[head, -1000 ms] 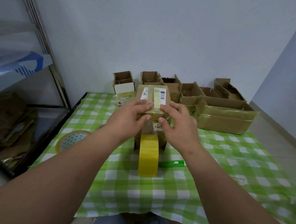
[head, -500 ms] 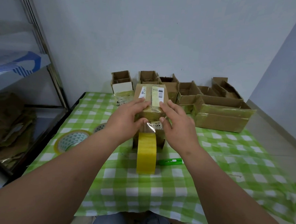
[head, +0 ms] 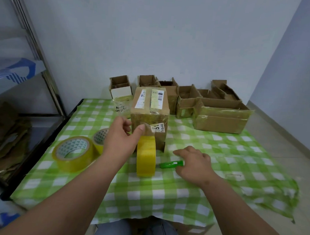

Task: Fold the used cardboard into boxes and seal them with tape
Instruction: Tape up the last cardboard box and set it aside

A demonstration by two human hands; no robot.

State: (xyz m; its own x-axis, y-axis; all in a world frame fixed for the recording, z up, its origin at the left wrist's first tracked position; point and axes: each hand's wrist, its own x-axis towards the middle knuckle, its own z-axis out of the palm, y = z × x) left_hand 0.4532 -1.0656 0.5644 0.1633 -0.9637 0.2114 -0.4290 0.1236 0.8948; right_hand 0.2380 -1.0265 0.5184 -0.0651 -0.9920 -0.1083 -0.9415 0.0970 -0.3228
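one taped box [head: 149, 111], three tape rolls [head: 146, 155]

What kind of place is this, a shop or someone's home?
Probably a small packing or storage room rather than a shop: taped cardboard boxes line a plain wall, tape rolls sit on a checked tablecloth, and a metal shelf holds flattened cardboard.

- The left hand [head: 121, 137] is held raised and forward, its forearm stretched out from the lower left. The thumb is pressed forward and the other fingers are curled behind it.
- The right hand [head: 193, 163] is held lower, palm down, with the fingers loosely bent and spread toward the left. It is slightly blurred.
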